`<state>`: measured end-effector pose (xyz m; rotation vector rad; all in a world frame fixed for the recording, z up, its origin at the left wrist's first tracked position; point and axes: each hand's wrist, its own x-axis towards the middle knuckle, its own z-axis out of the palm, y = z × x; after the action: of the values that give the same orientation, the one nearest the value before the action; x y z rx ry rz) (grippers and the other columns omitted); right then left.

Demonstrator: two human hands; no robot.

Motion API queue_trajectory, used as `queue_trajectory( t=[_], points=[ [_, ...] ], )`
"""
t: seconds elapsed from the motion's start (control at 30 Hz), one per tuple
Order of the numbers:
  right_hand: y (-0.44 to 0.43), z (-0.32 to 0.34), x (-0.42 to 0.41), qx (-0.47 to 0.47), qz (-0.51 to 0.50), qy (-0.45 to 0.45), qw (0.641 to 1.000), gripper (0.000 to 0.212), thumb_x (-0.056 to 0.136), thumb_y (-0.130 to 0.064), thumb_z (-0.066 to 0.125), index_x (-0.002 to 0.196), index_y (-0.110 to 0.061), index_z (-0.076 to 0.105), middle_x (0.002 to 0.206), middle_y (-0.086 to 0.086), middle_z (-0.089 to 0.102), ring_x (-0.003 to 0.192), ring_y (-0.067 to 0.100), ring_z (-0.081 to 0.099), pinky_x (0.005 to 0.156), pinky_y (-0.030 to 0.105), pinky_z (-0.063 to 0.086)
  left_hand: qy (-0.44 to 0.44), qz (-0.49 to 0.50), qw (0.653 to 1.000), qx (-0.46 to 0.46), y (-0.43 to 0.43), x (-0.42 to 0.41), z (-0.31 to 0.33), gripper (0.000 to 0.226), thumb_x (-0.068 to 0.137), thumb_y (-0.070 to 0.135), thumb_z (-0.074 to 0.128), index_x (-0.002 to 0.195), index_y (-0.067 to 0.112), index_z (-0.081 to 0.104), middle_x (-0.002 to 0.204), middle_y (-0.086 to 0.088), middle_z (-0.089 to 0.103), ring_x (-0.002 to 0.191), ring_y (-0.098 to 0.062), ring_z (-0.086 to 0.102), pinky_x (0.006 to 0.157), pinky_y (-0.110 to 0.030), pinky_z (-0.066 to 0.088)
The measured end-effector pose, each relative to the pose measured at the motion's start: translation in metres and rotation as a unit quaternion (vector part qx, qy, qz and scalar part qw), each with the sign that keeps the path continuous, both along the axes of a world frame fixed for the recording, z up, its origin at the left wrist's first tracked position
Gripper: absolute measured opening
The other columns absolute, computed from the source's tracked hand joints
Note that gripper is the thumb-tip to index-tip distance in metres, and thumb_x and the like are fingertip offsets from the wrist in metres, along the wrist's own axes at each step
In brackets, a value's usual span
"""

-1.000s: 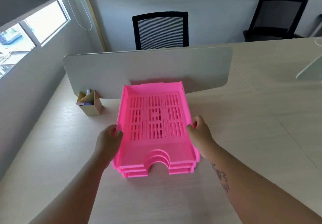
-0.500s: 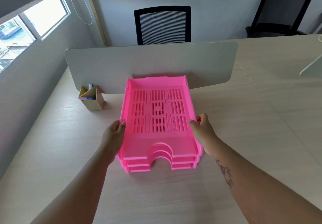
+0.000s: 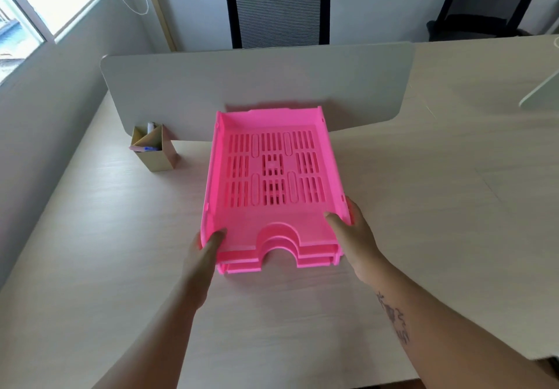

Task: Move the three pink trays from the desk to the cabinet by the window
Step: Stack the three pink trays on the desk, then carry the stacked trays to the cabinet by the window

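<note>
1. The stack of three bright pink plastic trays with slotted bottoms is on the pale wooden desk, near the middle. Its far end is just in front of the grey divider board. I cannot tell if the stack is resting flat or a little bit lifted.

2. The left hand grips the near left corner of the stack. Its thumb is on top of the rim and its other fingers are hidden under or behind the side.

3. The right hand grips the near right side in the same way, thumb inside the top tray and fingers wrapped round the outside.

4. Both hands hold only the near end. If the stack goes up like this, the far end may dip down and the trays could slide out.

5. The trays only sit one inside the other. If the hands squeeze just the top one, the lower two might stay behind or drop off.

6. The far end could bump the divider board if it swings forward.

7. The small brown cardboard pen holder stands near the stack on its left. A swing to the left, toward the window, could knock it over.

8. The cabinet is not in view, so the way there cannot be checked from here.
</note>
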<state>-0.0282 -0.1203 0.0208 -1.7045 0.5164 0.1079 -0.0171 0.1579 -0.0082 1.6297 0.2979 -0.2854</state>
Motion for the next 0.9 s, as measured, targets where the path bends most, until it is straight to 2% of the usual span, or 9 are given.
queue_trajectory(
  t=[0.07,0.13,0.23,0.33,0.43,0.53,0.67,0.83,0.9],
  points=[
    [0.003,-0.009,-0.010,0.012,-0.005,0.014,1.000,0.050,0.093,-0.030,0.058,0.141,-0.029,0.045,0.116,0.001,0.068,0.106,0.023,0.067,0.091,0.044,0.056,0.008,0.008,1.000,-0.011,-0.003,-0.003,-0.007,0.069,0.074,0.053,0.061,0.132,0.015,0.057,0.110,-0.013,0.075,0.094,-0.020,0.075,0.072,-0.023,0.058],
    [0.006,-0.016,-0.017,0.028,-0.015,0.031,0.999,0.052,0.091,-0.036,0.060,0.140,-0.025,0.047,0.116,0.002,0.068,0.107,0.023,0.066,0.095,0.045,0.054,0.014,0.011,1.000,-0.020,-0.005,-0.003,-0.014,0.065,0.077,0.058,0.056,0.128,0.017,0.059,0.109,-0.013,0.076,0.095,-0.020,0.075,0.074,-0.025,0.057],
    [0.012,-0.025,-0.022,0.061,-0.033,0.068,0.995,0.072,0.081,-0.058,0.061,0.143,-0.024,0.045,0.127,0.002,0.065,0.117,0.022,0.060,0.104,0.045,0.046,0.012,0.010,0.999,-0.033,-0.008,-0.004,-0.020,0.054,0.086,0.055,0.049,0.125,0.020,0.060,0.110,-0.015,0.076,0.099,-0.025,0.074,0.085,-0.037,0.057],
    [0.017,-0.025,-0.019,0.085,-0.046,0.085,0.992,0.064,0.088,-0.054,0.057,0.143,-0.022,0.045,0.130,0.002,0.062,0.120,0.022,0.055,0.098,0.038,0.041,0.019,0.023,0.999,-0.044,-0.010,-0.003,-0.021,0.060,0.088,0.052,0.047,0.133,0.014,0.056,0.112,-0.017,0.075,0.103,-0.030,0.072,0.090,-0.044,0.056],
    [0.018,-0.019,-0.014,0.086,-0.046,0.089,0.991,0.087,0.066,-0.071,0.056,0.141,-0.028,0.047,0.133,0.002,0.061,0.125,0.024,0.054,0.107,0.047,0.040,0.037,0.048,0.997,-0.054,-0.014,0.002,-0.014,0.065,0.085,0.055,0.047,0.133,0.012,0.056,0.115,-0.018,0.073,0.107,-0.035,0.069,0.094,-0.048,0.053],
    [0.015,-0.010,-0.008,0.105,-0.059,0.075,0.990,0.086,0.060,-0.075,0.055,0.136,-0.035,0.051,0.133,0.001,0.062,0.125,0.025,0.055,0.109,0.051,0.039,0.047,0.076,0.994,-0.069,-0.019,0.010,0.002,0.060,0.088,0.052,0.045,0.131,0.013,0.059,0.115,-0.019,0.073,0.104,-0.036,0.070,0.085,-0.045,0.054],
    [0.012,0.001,-0.001,0.130,-0.068,0.066,0.987,0.081,0.059,-0.077,0.059,0.130,-0.038,0.056,0.129,0.001,0.064,0.121,0.028,0.059,0.107,0.053,0.041,0.056,0.112,0.987,-0.097,-0.021,0.016,0.023,0.071,0.072,0.063,0.052,0.125,0.017,0.064,0.113,-0.021,0.074,0.100,-0.041,0.072,0.090,-0.063,0.054],
    [-0.009,-0.010,0.009,0.149,-0.048,0.065,0.986,0.099,0.038,-0.090,0.063,0.122,-0.038,0.062,0.125,0.003,0.068,0.115,0.033,0.063,0.102,0.059,0.046,0.046,0.158,0.980,-0.115,-0.031,0.005,0.046,0.072,0.068,0.067,0.058,0.121,0.020,0.066,0.112,-0.018,0.075,0.101,-0.041,0.072,0.092,-0.065,0.053],
    [-0.015,0.004,0.007,0.147,-0.031,0.054,0.987,0.094,0.044,-0.087,0.064,0.122,-0.034,0.063,0.119,0.005,0.070,0.111,0.034,0.066,0.099,0.058,0.049,0.032,0.180,0.976,-0.115,-0.038,-0.007,0.057,0.069,0.067,0.066,0.059,0.118,0.019,0.066,0.111,-0.019,0.075,0.101,-0.042,0.072,0.092,-0.064,0.053]
  ],
)
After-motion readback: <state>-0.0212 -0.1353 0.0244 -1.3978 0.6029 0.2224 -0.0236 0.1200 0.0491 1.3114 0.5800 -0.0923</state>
